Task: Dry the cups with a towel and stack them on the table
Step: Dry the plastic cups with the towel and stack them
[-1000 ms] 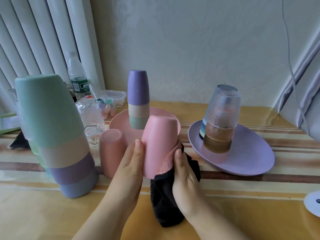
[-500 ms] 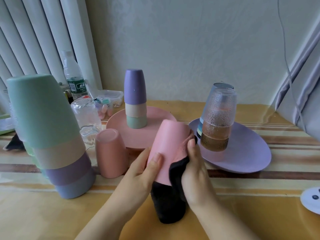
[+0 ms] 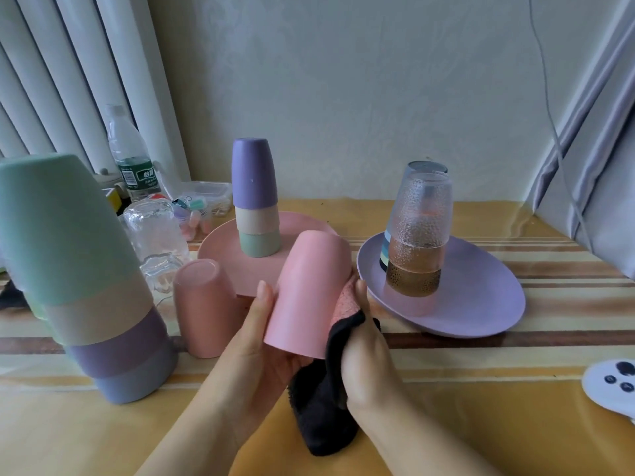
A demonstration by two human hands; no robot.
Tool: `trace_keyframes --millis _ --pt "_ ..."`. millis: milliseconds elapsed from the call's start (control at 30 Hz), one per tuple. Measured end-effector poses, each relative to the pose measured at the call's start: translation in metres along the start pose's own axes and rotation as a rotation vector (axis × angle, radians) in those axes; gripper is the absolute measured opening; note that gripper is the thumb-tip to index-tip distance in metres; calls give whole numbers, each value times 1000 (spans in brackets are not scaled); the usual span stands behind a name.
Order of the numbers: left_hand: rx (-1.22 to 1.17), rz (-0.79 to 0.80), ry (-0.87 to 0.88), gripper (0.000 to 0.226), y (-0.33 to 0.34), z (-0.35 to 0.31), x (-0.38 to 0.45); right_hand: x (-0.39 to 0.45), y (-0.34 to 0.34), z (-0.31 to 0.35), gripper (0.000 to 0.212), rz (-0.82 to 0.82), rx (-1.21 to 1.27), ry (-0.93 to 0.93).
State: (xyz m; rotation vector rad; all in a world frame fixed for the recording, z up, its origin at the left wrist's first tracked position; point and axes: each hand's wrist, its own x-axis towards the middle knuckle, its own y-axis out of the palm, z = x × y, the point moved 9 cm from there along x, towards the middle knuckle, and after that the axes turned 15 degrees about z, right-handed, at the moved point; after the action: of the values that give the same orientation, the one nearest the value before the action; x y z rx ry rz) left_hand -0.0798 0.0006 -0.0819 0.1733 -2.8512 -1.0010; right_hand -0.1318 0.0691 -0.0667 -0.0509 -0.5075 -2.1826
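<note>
I hold a pink cup (image 3: 307, 290) upside down and tilted above the table. My left hand (image 3: 261, 341) grips its left side and rim. My right hand (image 3: 366, 348) presses a black and pink towel (image 3: 326, 403) against the cup's right side. A second pink cup (image 3: 202, 307) stands upside down on the table to the left. A tall stack of upside-down cups (image 3: 79, 276), green on top, stands at near left. A shorter stack (image 3: 256, 197) with a purple top sits on the pink plate (image 3: 220, 249). Stacked glasses (image 3: 417, 231) stand on the purple plate (image 3: 481, 297).
A clear glass (image 3: 156, 235), a water bottle (image 3: 132, 156) and a plastic box of small items (image 3: 206, 197) crowd the back left by the blinds. A white round object with dark buttons (image 3: 613, 383) lies at the right edge. A curtain (image 3: 598, 159) hangs at right.
The pink cup has been turned and tilted between my hands. My right hand with the towel slid up along the cup's right side, then settled lower by the rim.
</note>
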Motion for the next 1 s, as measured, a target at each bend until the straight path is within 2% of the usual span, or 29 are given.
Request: trace_keyframes --millis 67,100,133,200,233,333,433,533,633,733,833,867,933,1000 --pt "329 -170 90 58 -8 -11 -5 -3 -13 8 19 -59 -287 61" --pt "517 -255 175 50 -11 -22 -10 -3 -19 14 24 -86 -411 56" --pt "679 -305 250 44 -7 -33 -15 -4 -23 16 25 -102 -420 15" --pt "879 -285 313 45 4 -41 -19 -5 -20 23 37 -113 -353 -54" --pt "902 -241 309 44 7 -39 -17 -3 -15 24 42 -102 -342 -68" --pt "902 -146 215 58 10 -29 -10 -4 -7 18 34 -65 -357 -80" --pt "902 -44 134 56 8 -28 -7 -4 -8 24 40 -43 -402 -125" --pt "704 114 -108 62 3 -7 -5 -1 -24 31 52 -104 -322 -97" --pt "344 166 -307 70 1 17 -8 -1 -33 39 19 -131 -318 -42" --pt "227 135 -288 42 2 20 -6 0 -35 42 26 -140 -300 -80" --pt "208 80 -236 37 1 23 -4 0 -45 46 29 -239 -237 -155" --pt "226 87 -225 42 3 24 -4 0 -52 46 27 -283 -237 -171" --pt "301 184 -197 68 13 25 -4 1 -60 43 23 -316 -251 -172" --pt "339 205 -136 93 18 19 -4 3 -60 38 25 -309 -249 -143"
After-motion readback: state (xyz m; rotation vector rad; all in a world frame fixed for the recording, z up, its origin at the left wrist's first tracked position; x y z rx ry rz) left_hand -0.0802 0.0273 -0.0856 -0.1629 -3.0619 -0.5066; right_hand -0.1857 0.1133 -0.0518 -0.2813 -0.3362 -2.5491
